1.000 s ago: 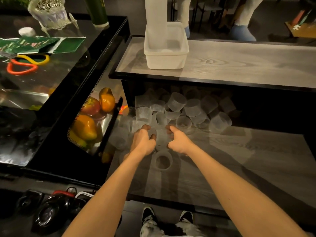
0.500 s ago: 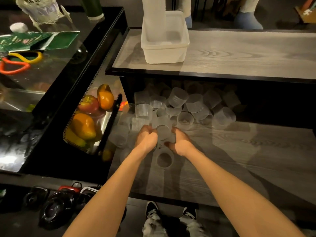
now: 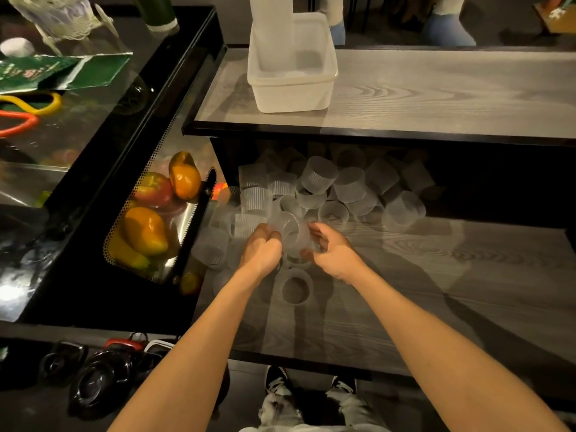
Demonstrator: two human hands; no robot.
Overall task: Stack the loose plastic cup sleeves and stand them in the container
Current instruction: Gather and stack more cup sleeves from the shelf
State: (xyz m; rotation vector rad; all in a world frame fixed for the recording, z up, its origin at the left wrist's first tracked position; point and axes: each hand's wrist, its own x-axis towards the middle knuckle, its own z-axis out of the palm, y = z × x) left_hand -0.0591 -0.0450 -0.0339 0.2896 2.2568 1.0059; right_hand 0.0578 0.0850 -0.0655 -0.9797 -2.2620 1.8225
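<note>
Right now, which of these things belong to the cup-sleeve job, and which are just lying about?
Job: left hand, right hand, held sleeves, loose sleeve pile, white container, standing stack.
Lying about: fruit, green packet, green bottle.

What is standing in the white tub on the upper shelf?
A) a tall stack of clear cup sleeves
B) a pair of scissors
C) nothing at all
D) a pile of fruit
A: a tall stack of cup sleeves stands upright on the left side of the white container.
</note>
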